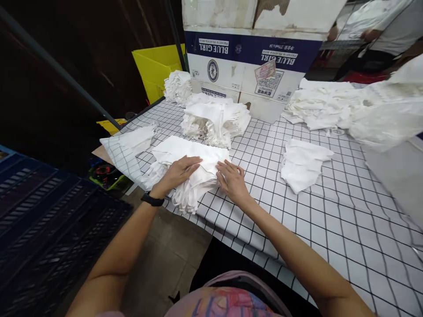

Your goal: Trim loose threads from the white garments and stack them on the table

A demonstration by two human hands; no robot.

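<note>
A stack of white fabric pieces point(185, 147) lies in front of me near the table's edge, its lower strips hanging forward. My left hand point(182, 171) rests flat on the stack's left part, fingers stretched out. My right hand point(231, 176) lies at the stack's right edge, fingers spread and lightly bent, the tips touching the top piece. Behind the stack sits another bundle of white fabric point(216, 114). Off to the right is a small separate pile of white pieces point(304, 163), and to the left a loose white piece point(132, 141).
A white and blue carton point(241, 83) stands at the back of the checked tablecloth point(264, 211). White cloth heaps point(324, 105) lie at the back right, beside a person point(393, 35). A yellow box point(155, 66) and blue crates point(42, 220) are on the left.
</note>
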